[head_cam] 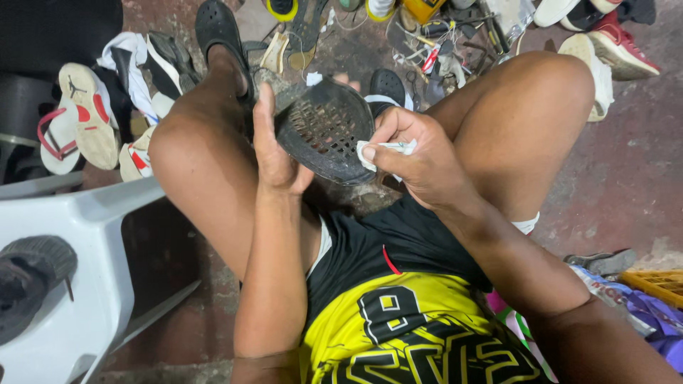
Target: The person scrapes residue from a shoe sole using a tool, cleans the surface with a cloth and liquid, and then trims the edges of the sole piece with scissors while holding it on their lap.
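One black shoe sole (324, 131), its grid tread worn and dusty, sat between the knees, gripped by the left hand (274, 153); the right hand (420, 160) pinched one small white tube (388, 148).

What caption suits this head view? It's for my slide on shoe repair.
Left hand steadies a black shoe sole while right hand presses a small white tube to its edge.

Worn reddish concrete floor (619, 192) is showing stains. White plastic chair (85, 284) is sitting at its left edge. Loose shoes (85, 117) are piling up beyond the chair; tools (441, 43) are lying further along from them.
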